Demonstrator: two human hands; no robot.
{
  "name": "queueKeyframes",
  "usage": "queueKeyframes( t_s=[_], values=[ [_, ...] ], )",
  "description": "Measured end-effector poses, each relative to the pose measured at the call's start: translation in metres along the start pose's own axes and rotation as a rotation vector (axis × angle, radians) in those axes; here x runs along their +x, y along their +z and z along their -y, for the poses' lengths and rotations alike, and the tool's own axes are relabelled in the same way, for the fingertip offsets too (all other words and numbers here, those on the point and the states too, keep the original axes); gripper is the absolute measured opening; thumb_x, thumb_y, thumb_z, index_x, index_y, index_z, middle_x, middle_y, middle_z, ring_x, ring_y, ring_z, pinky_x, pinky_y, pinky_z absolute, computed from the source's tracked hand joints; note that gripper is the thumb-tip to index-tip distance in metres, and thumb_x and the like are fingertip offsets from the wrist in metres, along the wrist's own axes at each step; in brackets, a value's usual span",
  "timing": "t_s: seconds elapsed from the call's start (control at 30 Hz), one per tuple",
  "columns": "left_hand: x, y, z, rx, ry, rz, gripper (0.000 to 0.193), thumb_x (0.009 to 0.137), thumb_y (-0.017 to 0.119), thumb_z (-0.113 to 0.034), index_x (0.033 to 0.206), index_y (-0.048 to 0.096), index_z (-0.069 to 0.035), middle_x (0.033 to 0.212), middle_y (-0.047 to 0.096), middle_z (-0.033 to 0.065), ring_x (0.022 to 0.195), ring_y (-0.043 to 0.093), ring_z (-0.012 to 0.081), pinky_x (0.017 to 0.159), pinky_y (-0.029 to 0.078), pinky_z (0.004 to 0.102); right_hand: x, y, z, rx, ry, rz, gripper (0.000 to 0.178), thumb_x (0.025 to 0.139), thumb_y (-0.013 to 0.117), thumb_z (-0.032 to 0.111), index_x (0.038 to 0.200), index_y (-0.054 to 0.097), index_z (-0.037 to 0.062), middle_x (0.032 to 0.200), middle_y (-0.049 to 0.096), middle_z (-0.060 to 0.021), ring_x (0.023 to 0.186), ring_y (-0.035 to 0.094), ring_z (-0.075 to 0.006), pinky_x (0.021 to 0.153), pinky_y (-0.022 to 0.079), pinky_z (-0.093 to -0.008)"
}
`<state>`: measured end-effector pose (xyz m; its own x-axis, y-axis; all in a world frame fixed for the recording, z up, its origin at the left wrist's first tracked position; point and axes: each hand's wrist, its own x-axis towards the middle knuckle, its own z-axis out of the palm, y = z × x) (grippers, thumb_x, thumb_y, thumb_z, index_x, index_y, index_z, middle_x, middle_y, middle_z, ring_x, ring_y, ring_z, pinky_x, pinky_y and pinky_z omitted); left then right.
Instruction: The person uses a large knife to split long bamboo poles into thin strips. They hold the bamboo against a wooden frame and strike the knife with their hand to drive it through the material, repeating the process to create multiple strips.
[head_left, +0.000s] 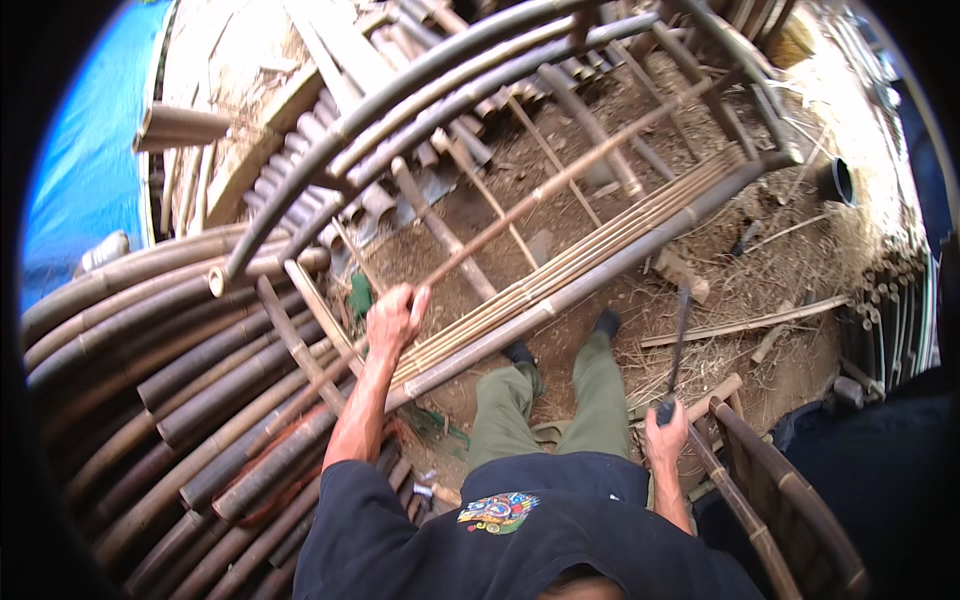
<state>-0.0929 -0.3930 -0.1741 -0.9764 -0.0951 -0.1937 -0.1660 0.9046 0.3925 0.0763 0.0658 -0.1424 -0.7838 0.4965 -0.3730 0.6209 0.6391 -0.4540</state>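
Observation:
My left hand (397, 315) is closed around the near end of a slim bamboo pole (545, 195). The pole slants up and right across the bamboo frame (560, 300), over its thin crosspieces. Several narrow bamboo strips (590, 245) lie side by side along the frame's near rail. Down at the right, my right hand (665, 437) grips the dark handle of a long, narrow machete (681, 345), its blade pointing away from me. The blade's far end overlaps a wooden block (688, 278); whether they touch, I cannot tell.
Dark bamboo poles (215, 405) are piled at my left. Cut bamboo lengths (300, 150) lie beyond the frame, near a blue tarp (80, 150). At the right are a black round container (835, 183), a split bamboo piece (745, 322) and another bamboo structure (785, 480). Shavings litter the ground.

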Motion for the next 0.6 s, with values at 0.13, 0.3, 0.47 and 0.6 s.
queueKeyframes(
  t_s=[0.13, 0.3, 0.47, 0.6],
  values=[
    [-0.071, -0.080, -0.075, -0.046, 0.150, 0.068, 0.038, 0.090, 0.061, -0.041, 0.070, 0.059, -0.008, 0.065, 0.057, 0.0123, 0.061, 0.061, 0.0311, 0.054, 0.046, 0.0417, 0.018, -0.058, 0.140, -0.039, -0.821, -0.073, 0.053, 0.066, 0.069, 0.006, 0.116, 0.054, 0.0025, 0.139, 0.043, -0.0180, 0.133, 0.037, -0.0374, 0.110, 0.030, -0.0495],
    [-0.113, -0.132, -0.180, -0.010, 0.490, -0.005, 0.032, 0.088, 0.063, -0.039, 0.078, 0.064, -0.009, 0.075, 0.060, 0.0068, 0.067, 0.063, 0.0271, 0.056, 0.049, 0.0389, 0.014, -0.101, 0.207, -0.042, -1.173, 0.057, 0.052, 0.070, 0.070, 0.016, 0.119, 0.055, 0.0061, 0.126, 0.057, -0.0176, 0.128, 0.046, -0.0329, 0.111, 0.024, -0.0534],
    [-0.149, -0.184, -0.241, 0.095, 0.677, -0.539, 0.042, 0.077, 0.075, -0.040, 0.098, 0.066, -0.006, 0.103, 0.059, 0.0162, 0.100, 0.058, 0.0294, 0.091, 0.044, 0.0394, 0.007, -0.115, 0.133, 0.158, -1.113, 0.095, 0.035, 0.072, 0.069, 0.015, 0.104, 0.058, 0.0057, 0.085, 0.061, -0.0143, 0.083, 0.059, -0.0330, 0.092, 0.041, -0.0444],
    [-0.184, -0.267, -0.214, -0.598, 0.076, -1.328, 0.070, 0.091, 0.063, -0.036, 0.135, 0.032, 0.009, 0.137, 0.037, 0.0245, 0.124, 0.042, 0.0380, 0.106, 0.032, 0.0494, -0.006, -0.139, 0.083, 0.370, -0.899, 0.158, 0.027, 0.073, 0.068, 0.016, 0.096, 0.058, 0.0056, 0.082, 0.058, -0.0142, 0.080, 0.055, -0.0345, 0.077, 0.045, -0.0436]
  ],
)
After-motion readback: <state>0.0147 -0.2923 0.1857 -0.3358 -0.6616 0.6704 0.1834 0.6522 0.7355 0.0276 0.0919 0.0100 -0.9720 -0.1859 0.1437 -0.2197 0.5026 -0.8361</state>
